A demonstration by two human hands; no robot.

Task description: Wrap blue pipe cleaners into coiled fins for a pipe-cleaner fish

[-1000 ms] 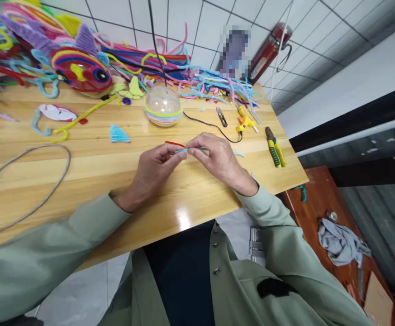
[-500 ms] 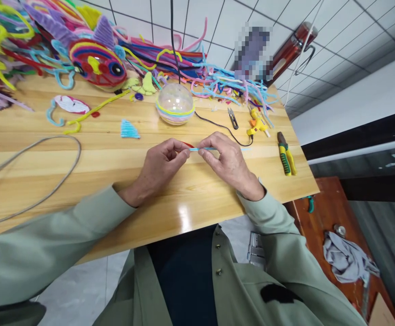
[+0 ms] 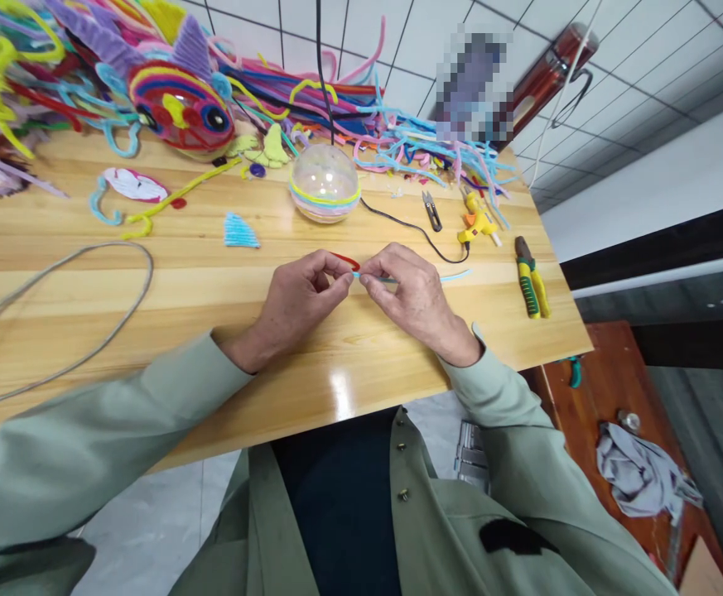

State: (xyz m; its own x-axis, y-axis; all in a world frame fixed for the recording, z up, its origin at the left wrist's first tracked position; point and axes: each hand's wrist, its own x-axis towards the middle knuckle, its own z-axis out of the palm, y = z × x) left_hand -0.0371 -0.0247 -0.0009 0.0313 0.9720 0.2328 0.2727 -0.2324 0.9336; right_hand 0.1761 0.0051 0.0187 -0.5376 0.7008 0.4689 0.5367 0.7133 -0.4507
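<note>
A thin light-blue pipe cleaner (image 3: 459, 275) runs between my two hands over the middle of the table, its free end sticking out to the right. My left hand (image 3: 305, 298) pinches it between thumb and forefinger. My right hand (image 3: 407, 290) grips it just beside, with the fingertips almost touching. A red pipe cleaner (image 3: 347, 260) shows behind the left fingertips; whether it is held too I cannot tell. Beyond the hands stands a clear ball (image 3: 325, 178) with yellow, blue and pink bands. A ribbed light-blue fin-shaped piece (image 3: 240, 230) lies to the left.
Along the back lie heaped pipe cleaners (image 3: 311, 108) and a red fish-like figure (image 3: 180, 112) with purple ears. Snips (image 3: 431, 212), a yellow glue gun (image 3: 478, 222) and pliers (image 3: 528, 280) lie on the right. A grey cable (image 3: 56, 269) loops at left.
My fingertips have come closer together on the light-blue pipe cleaner. More of its right end and more of the red piece show. The whole view has shifted slightly.
</note>
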